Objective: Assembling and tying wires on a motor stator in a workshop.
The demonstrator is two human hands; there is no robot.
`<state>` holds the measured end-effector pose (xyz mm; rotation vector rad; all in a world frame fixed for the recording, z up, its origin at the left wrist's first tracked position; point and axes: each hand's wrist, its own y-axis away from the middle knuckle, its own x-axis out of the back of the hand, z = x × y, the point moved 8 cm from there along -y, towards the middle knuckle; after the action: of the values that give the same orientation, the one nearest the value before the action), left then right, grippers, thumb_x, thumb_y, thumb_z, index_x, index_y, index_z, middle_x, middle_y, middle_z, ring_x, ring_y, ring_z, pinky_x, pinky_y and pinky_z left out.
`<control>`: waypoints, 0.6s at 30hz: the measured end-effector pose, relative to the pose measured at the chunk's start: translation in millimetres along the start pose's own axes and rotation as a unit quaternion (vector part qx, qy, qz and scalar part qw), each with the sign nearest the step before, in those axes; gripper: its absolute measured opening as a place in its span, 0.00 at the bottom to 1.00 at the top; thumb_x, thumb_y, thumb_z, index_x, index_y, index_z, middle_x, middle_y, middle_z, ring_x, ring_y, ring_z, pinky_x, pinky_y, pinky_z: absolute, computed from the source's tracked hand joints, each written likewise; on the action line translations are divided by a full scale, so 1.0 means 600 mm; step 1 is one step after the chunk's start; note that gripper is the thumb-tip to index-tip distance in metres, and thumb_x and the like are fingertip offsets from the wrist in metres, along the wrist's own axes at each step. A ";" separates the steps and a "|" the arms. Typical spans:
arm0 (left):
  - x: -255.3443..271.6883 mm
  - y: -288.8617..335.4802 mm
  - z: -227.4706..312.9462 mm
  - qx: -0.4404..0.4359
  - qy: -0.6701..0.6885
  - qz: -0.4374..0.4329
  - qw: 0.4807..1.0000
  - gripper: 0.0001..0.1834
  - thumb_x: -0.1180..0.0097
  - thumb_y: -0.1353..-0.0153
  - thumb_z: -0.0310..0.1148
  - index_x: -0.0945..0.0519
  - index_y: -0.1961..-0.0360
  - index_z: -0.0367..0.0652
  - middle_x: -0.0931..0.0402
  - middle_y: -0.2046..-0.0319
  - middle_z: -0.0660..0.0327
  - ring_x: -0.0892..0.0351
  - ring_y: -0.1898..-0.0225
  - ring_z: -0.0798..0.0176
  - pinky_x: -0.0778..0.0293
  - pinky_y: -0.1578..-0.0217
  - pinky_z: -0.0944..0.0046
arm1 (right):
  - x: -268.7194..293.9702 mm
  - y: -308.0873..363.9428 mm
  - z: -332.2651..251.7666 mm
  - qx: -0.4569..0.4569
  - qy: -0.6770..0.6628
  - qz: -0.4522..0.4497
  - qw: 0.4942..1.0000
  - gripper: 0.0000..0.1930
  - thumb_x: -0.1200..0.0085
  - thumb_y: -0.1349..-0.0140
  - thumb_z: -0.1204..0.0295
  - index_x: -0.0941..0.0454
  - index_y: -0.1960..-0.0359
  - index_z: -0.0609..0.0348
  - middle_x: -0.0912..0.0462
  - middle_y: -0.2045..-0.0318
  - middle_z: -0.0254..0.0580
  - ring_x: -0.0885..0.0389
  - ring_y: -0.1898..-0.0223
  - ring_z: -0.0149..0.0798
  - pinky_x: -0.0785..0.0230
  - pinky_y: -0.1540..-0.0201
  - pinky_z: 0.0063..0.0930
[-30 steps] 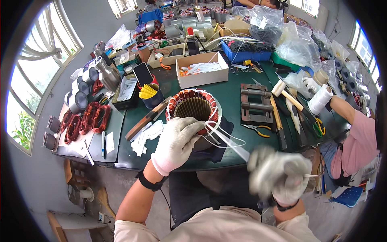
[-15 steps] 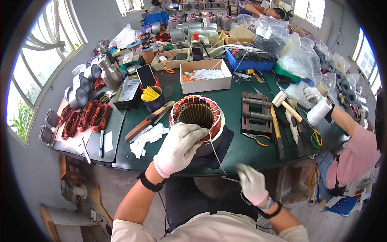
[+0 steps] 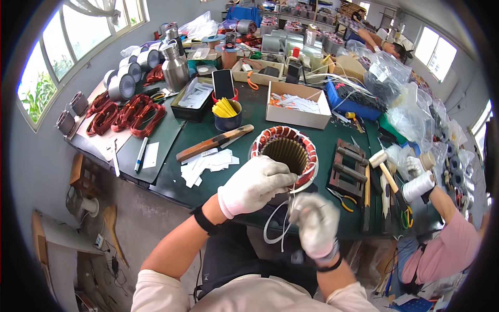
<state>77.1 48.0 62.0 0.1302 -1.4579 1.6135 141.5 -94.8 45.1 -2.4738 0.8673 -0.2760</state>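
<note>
While L hand [image 3: 260, 183] pinches stator [image 3: 285, 149] rim, R hand [image 3: 318, 223] nr cord [image 3: 266, 228]; R fingers blurred, can't tell.

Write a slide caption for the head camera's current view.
A gloved left hand at the rim of a red-wound motor core, white cord looping below, the blurred right hand close by.
</note>
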 end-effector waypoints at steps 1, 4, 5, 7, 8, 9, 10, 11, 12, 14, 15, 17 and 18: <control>-0.013 -0.004 -0.007 -0.005 -0.001 -0.033 0.999 0.22 0.28 0.52 0.24 0.14 0.52 0.41 0.15 0.57 0.54 0.17 0.60 0.46 0.23 0.59 0.51 | 0.005 0.024 0.015 0.010 0.037 0.044 0.998 0.19 0.45 0.21 0.62 0.21 0.64 0.70 0.19 0.77 0.40 0.24 0.77 0.29 0.33 0.73 0.25; -0.006 0.002 -0.010 -0.013 0.022 0.012 1.000 0.22 0.27 0.52 0.25 0.13 0.52 0.40 0.15 0.61 0.56 0.16 0.63 0.48 0.23 0.62 0.52 | -0.004 -0.033 -0.051 -0.077 -0.137 0.115 0.981 0.17 0.48 0.21 0.65 0.21 0.65 0.67 0.21 0.80 0.36 0.28 0.79 0.25 0.39 0.75 0.24; 0.007 -0.001 -0.013 -0.022 0.017 0.041 0.999 0.22 0.27 0.52 0.24 0.13 0.52 0.39 0.15 0.61 0.56 0.16 0.64 0.48 0.23 0.63 0.52 | -0.012 -0.053 -0.058 -0.087 -0.099 0.105 0.986 0.16 0.49 0.21 0.66 0.22 0.65 0.67 0.22 0.81 0.35 0.29 0.79 0.25 0.39 0.76 0.25; 0.009 0.002 -0.006 -0.035 0.031 0.056 0.997 0.23 0.26 0.53 0.24 0.13 0.52 0.39 0.15 0.62 0.56 0.16 0.65 0.49 0.23 0.63 0.52 | -0.007 0.003 -0.031 -0.058 -0.050 0.089 0.993 0.16 0.51 0.21 0.67 0.22 0.64 0.68 0.23 0.81 0.35 0.30 0.81 0.25 0.39 0.76 0.25; -0.002 -0.008 -0.002 -0.039 0.019 0.018 0.999 0.23 0.26 0.53 0.24 0.14 0.52 0.39 0.15 0.61 0.56 0.16 0.65 0.49 0.23 0.63 0.53 | 0.011 0.024 0.006 -0.066 -0.086 0.107 0.988 0.16 0.52 0.21 0.67 0.21 0.64 0.68 0.22 0.81 0.35 0.29 0.81 0.26 0.38 0.76 0.25; -0.012 -0.017 0.001 -0.044 0.007 -0.020 0.999 0.23 0.25 0.53 0.25 0.14 0.52 0.39 0.15 0.61 0.56 0.16 0.65 0.49 0.23 0.63 0.53 | 0.026 0.037 0.029 -0.072 -0.122 0.125 0.982 0.16 0.53 0.21 0.67 0.21 0.63 0.69 0.21 0.80 0.35 0.27 0.80 0.26 0.36 0.76 0.25; -0.019 -0.012 -0.003 -0.039 0.022 -0.022 0.999 0.23 0.25 0.53 0.25 0.14 0.52 0.39 0.15 0.61 0.57 0.16 0.64 0.51 0.23 0.61 0.53 | 0.027 0.032 0.004 -0.047 -0.060 0.098 0.992 0.16 0.53 0.21 0.68 0.21 0.65 0.69 0.20 0.80 0.36 0.24 0.80 0.27 0.34 0.75 0.25; -0.008 -0.022 0.006 -0.032 0.002 -0.017 0.999 0.22 0.25 0.53 0.25 0.14 0.53 0.39 0.15 0.61 0.57 0.16 0.64 0.51 0.22 0.61 0.53 | 0.023 0.020 -0.005 -0.052 0.007 0.059 0.997 0.17 0.53 0.23 0.68 0.21 0.68 0.67 0.20 0.80 0.38 0.23 0.81 0.29 0.32 0.75 0.27; -0.007 -0.016 0.001 -0.009 -0.003 -0.008 1.000 0.23 0.24 0.53 0.25 0.13 0.53 0.40 0.15 0.61 0.57 0.16 0.63 0.51 0.22 0.60 0.53 | 0.019 0.015 -0.008 -0.066 -0.010 0.049 0.997 0.17 0.52 0.24 0.68 0.21 0.70 0.66 0.20 0.79 0.38 0.23 0.81 0.31 0.32 0.75 0.28; -0.007 -0.011 0.000 0.059 -0.024 -0.030 0.997 0.24 0.22 0.55 0.28 0.13 0.53 0.42 0.16 0.60 0.58 0.16 0.58 0.51 0.23 0.57 0.55 | 0.005 0.009 -0.010 -0.064 0.011 0.008 0.998 0.15 0.51 0.25 0.69 0.21 0.70 0.63 0.20 0.78 0.42 0.20 0.79 0.39 0.30 0.74 0.33; -0.008 -0.010 0.001 0.072 -0.067 -0.014 0.995 0.23 0.22 0.56 0.26 0.13 0.55 0.42 0.16 0.60 0.57 0.17 0.56 0.51 0.22 0.54 0.55 | -0.004 0.009 -0.008 -0.037 0.027 -0.019 0.999 0.11 0.45 0.28 0.70 0.20 0.69 0.61 0.19 0.75 0.42 0.18 0.73 0.46 0.27 0.66 0.36; -0.010 -0.011 0.004 0.097 -0.065 0.010 0.993 0.20 0.24 0.55 0.22 0.13 0.57 0.40 0.16 0.60 0.56 0.17 0.55 0.52 0.22 0.52 0.56 | -0.020 0.022 -0.013 0.077 0.124 -0.068 0.987 0.07 0.37 0.33 0.70 0.19 0.66 0.60 0.17 0.67 0.42 0.17 0.65 0.48 0.28 0.57 0.39; -0.012 -0.011 0.005 0.096 -0.067 0.010 0.993 0.19 0.26 0.54 0.20 0.13 0.58 0.38 0.16 0.59 0.55 0.17 0.55 0.52 0.22 0.51 0.56 | -0.023 0.032 -0.023 0.097 0.175 -0.075 0.977 0.07 0.34 0.36 0.69 0.19 0.65 0.59 0.17 0.63 0.41 0.18 0.61 0.47 0.28 0.54 0.40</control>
<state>84.2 40.5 63.2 0.3415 -1.4057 1.7882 115.9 -104.1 46.6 -2.3448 0.7476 -0.8286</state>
